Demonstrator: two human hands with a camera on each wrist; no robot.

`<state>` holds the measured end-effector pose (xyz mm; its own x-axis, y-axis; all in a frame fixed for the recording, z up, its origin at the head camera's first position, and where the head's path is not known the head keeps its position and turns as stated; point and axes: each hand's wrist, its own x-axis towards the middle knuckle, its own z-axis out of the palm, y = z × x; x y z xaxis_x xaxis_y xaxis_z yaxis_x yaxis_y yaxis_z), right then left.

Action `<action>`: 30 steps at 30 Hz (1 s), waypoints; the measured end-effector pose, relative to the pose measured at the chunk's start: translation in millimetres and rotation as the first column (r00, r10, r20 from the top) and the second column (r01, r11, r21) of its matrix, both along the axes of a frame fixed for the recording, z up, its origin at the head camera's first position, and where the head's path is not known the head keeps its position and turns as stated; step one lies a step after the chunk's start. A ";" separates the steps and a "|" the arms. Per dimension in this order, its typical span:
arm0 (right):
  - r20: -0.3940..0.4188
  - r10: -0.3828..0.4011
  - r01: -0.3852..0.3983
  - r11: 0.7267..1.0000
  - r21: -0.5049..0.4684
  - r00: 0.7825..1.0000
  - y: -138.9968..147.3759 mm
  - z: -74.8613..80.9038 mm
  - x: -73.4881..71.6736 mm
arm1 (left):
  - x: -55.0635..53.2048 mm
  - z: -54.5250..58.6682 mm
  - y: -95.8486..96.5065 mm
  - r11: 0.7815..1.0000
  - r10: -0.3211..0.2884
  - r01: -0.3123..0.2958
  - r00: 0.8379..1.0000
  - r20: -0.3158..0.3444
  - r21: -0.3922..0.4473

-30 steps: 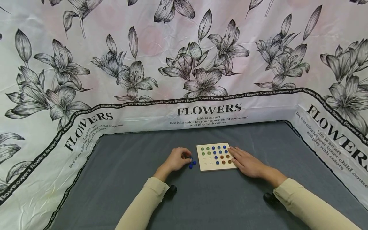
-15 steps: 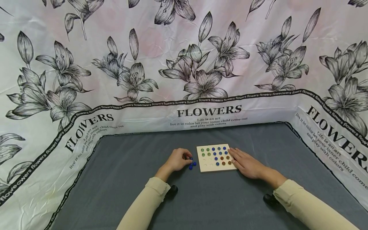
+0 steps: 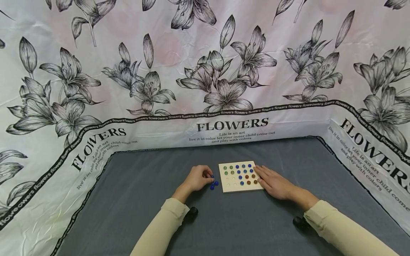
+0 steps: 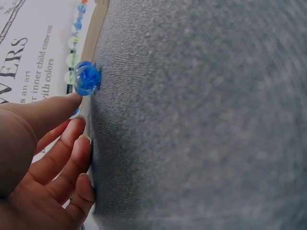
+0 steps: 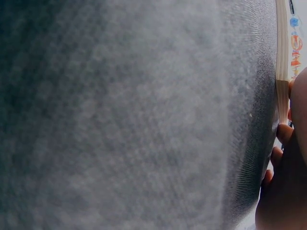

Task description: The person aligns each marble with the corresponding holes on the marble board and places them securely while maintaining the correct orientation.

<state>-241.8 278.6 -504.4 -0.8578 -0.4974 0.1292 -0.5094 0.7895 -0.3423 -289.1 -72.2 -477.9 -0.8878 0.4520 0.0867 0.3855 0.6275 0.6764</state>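
A pale wooden board (image 3: 230,188) lies on the grey cloth, with green, blue and reddish-brown marbles seated in rows of hollows. Several hollows at its near left hold no marble. Beside the board's left edge, my left hand (image 3: 196,178) pinches a blue marble (image 4: 75,113) between thumb and fingers, mostly hidden by them. Close to those fingertips, a few loose blue marbles (image 3: 212,187) lie on the cloth; the left wrist view shows them bunched past the thumb. My right hand (image 3: 277,183) rests against the board's right edge, fingers extended onto its rim.
Grey cloth (image 3: 128,199) covers the table around the board. Behind and at both sides stands a white floral sheet (image 3: 232,124) printed with "FLOWERS". Dark wrist-worn devices (image 3: 193,212) sit under the cuffs of the cream sleeves.
Hands, board and marbles keep practically the same places. The head view has shifted only slightly.
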 end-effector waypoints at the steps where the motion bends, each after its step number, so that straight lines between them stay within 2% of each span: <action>1: -0.006 0.003 -0.003 1.000 -0.006 1.000 0.1 0.1 0.4 | -0.2 -0.4 -0.6 1.000 0.003 -0.003 1.000 -0.002 0.006; 5: 0.003 0.005 -0.005 1.000 -0.008 1.000 0.1 1.4 0.7 | -0.9 1.5 -1.4 1.000 0.014 -0.014 1.000 -0.014 0.020; 13: 0.059 -0.014 0.013 1.000 0.009 0.998 0.7 0.7 -2.5 | 4.3 16.1 3.7 0.999 0.008 -0.008 1.000 -0.004 0.041; 19: 0.018 -0.002 0.001 1.000 0.011 1.000 0.2 -0.2 -0.7 | 8.8 21.2 10.0 0.999 -0.010 0.010 1.000 -0.006 0.038; 23: -0.020 0.015 -0.015 1.000 -0.004 1.000 -3.0 5.3 3.6 | 9.9 22.1 15.2 0.998 -0.028 0.029 0.999 -0.018 0.049; 30: -0.013 0.020 -0.021 0.999 -0.029 1.000 -8.0 16.1 9.8 | 12.3 25.9 24.6 0.997 -0.050 0.052 0.998 -0.029 0.063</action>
<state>-232.0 270.6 -488.3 -0.8457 -0.5108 0.1546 -0.5298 0.7687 -0.3585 -276.8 -47.6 -452.0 -0.8605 0.4896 0.1410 0.4351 0.5621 0.7034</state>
